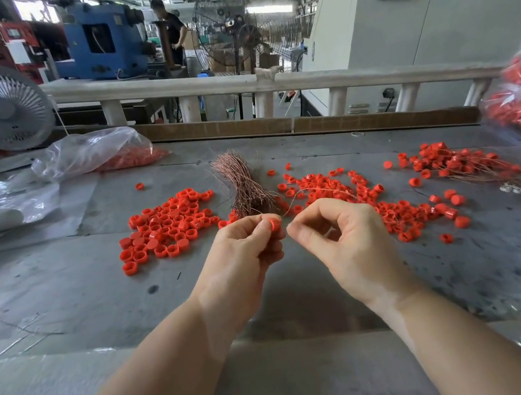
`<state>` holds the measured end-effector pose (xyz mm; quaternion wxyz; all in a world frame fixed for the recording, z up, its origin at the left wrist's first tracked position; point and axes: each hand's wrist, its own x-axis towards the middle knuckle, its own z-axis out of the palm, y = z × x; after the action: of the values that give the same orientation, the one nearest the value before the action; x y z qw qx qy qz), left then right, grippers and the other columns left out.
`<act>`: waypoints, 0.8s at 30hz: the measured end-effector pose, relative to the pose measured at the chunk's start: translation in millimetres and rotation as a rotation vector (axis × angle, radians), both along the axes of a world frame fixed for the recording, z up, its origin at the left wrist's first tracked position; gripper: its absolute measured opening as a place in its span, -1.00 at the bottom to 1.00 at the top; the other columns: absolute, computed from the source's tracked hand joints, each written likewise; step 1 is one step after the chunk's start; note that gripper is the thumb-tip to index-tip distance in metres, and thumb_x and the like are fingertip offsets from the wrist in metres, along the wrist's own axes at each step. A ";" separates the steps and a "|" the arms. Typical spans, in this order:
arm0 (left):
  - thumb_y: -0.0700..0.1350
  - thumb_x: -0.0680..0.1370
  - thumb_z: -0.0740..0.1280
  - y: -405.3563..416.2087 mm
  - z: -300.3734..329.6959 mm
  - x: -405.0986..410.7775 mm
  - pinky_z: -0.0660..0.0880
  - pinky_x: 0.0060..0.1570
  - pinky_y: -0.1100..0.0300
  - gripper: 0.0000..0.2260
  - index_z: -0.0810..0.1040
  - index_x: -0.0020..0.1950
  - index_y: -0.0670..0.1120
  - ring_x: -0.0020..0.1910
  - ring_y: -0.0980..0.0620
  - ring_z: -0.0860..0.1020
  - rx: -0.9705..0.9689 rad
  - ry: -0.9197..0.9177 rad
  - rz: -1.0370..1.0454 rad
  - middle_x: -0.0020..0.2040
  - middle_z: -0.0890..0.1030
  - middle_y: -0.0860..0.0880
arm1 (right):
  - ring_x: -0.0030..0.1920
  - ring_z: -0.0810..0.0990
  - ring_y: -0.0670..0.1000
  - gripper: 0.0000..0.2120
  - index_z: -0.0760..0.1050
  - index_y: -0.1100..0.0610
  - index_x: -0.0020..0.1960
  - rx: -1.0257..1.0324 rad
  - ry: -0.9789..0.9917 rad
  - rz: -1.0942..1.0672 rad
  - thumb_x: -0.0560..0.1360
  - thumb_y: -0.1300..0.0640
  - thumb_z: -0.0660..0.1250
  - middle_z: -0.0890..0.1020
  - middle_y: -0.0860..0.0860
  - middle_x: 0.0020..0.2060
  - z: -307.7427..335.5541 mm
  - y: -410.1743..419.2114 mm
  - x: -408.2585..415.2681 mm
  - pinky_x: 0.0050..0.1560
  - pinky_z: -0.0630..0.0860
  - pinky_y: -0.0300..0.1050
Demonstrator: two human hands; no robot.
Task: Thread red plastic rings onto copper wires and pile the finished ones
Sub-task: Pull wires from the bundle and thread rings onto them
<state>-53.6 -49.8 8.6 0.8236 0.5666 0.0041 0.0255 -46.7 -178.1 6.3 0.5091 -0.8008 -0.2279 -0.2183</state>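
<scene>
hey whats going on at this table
A person is threading red plastic rings onto copper wires. The left hand pinches one red ring, and the right hand pinches a thin copper wire close beside it; whether the wire is through yet cannot be told. A bundle of copper wires lies just beyond the hands, loose rings are heaped to its left, and rings already on wires are piled to the right.
</scene>
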 end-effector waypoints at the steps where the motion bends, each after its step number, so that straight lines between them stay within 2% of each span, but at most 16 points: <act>1: -0.32 0.58 0.16 0.2 -0.5 0.1 0.44 -0.38 0.36 -0.79 0.53 -0.18 -0.21 -0.44 0.15 0.42 0.001 0.006 -0.013 -0.37 0.49 -0.05 | -0.38 0.48 -0.14 -0.86 0.58 0.08 -0.25 -0.011 -0.038 -0.001 0.41 0.28 0.43 0.57 -0.11 -0.40 0.5 0.2 -0.9 -0.31 0.38 -0.38; 4: -0.31 0.56 0.20 1.1 -1.7 -0.4 0.47 -0.38 0.34 -0.80 0.56 -0.19 -0.21 -0.46 0.15 0.46 -0.033 0.029 -0.072 -0.40 0.52 -0.04 | -0.27 0.51 -0.11 -0.81 0.60 0.11 -0.12 -0.115 -0.181 -0.004 0.36 0.36 0.43 0.58 -0.08 -0.26 1.6 -0.5 -2.8 -0.24 0.41 -0.40; 7: -0.27 0.53 0.25 4.6 -1.8 -0.1 0.49 -0.36 0.33 -0.84 0.58 -0.21 -0.19 -0.44 0.15 0.49 -0.069 0.057 -0.091 -0.41 0.56 -0.01 | -0.19 0.50 -0.18 -0.73 0.63 0.11 0.01 -0.192 -0.200 0.005 0.36 0.36 0.44 0.55 -0.14 -0.17 0.3 -1.4 -0.8 -0.16 0.37 -0.44; 10: -0.26 0.50 0.28 5.4 -1.0 -0.9 0.49 -0.33 0.32 -0.84 0.59 -0.25 -0.15 -0.42 0.14 0.49 -0.059 0.073 -0.106 -0.40 0.56 -0.01 | -0.21 0.49 -0.21 -0.76 0.63 0.13 0.01 -0.166 -0.200 0.002 0.38 0.34 0.44 0.52 -0.20 -0.17 -0.6 -1.8 2.0 -0.17 0.37 -0.45; 13: -0.24 0.50 0.28 4.2 0.3 -2.4 0.48 -0.30 0.31 -0.83 0.60 -0.26 -0.14 -0.40 0.14 0.48 -0.016 0.074 -0.117 -0.39 0.58 0.00 | -0.28 0.48 -0.20 -0.80 0.63 0.15 -0.02 -0.147 -0.240 -0.026 0.38 0.31 0.45 0.51 -0.17 -0.22 -1.7 -1.8 2.7 -0.21 0.37 -0.44; 17: -0.18 0.52 0.28 5.5 1.1 -2.4 0.44 -0.25 0.27 -0.84 0.59 -0.23 -0.15 -0.39 0.12 0.46 -0.024 0.098 -0.094 -0.41 0.54 0.01 | -0.29 0.43 -0.16 -0.82 0.61 0.19 -0.01 -0.207 -0.388 -0.114 0.39 0.28 0.42 0.48 -0.08 -0.26 -2.0 -3.7 0.9 -0.21 0.43 -0.31; 20: -0.13 0.52 0.28 5.5 0.5 -2.3 0.43 -0.26 0.25 -0.81 0.60 -0.25 -0.14 -0.40 0.12 0.48 -0.020 0.097 -0.101 -0.40 0.53 0.00 | -0.12 0.53 -0.03 -0.76 0.62 0.19 0.04 -0.289 -0.484 -0.152 0.37 0.26 0.43 0.59 0.00 -0.14 0.0 -4.3 -0.2 0.00 0.46 -0.20; 22: -0.10 0.49 0.30 5.3 0.1 -2.6 0.43 -0.25 0.25 -0.82 0.60 -0.25 -0.13 -0.39 0.13 0.49 -0.010 0.089 -0.111 -0.39 0.53 0.00 | -0.05 0.57 0.04 -0.73 0.63 0.16 0.04 -0.338 -0.487 -0.177 0.34 0.22 0.45 0.65 0.00 -0.08 0.4 -3.4 0.0 0.05 0.46 -0.04; 24: -0.09 0.50 0.29 5.5 0.0 -2.8 0.43 -0.25 0.26 -0.81 0.60 -0.25 -0.12 -0.38 0.13 0.48 0.009 0.075 -0.116 -0.39 0.54 0.01 | -0.07 0.59 0.05 -0.73 0.64 0.13 0.02 -0.340 -0.459 -0.175 0.32 0.19 0.46 0.67 -0.03 -0.09 -0.2 -3.3 0.5 0.01 0.47 0.04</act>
<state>-56.4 -44.2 8.6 0.8203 0.5703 0.0022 -0.0436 -46.1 -181.4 6.0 0.2821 -0.8208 -0.3006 -0.3954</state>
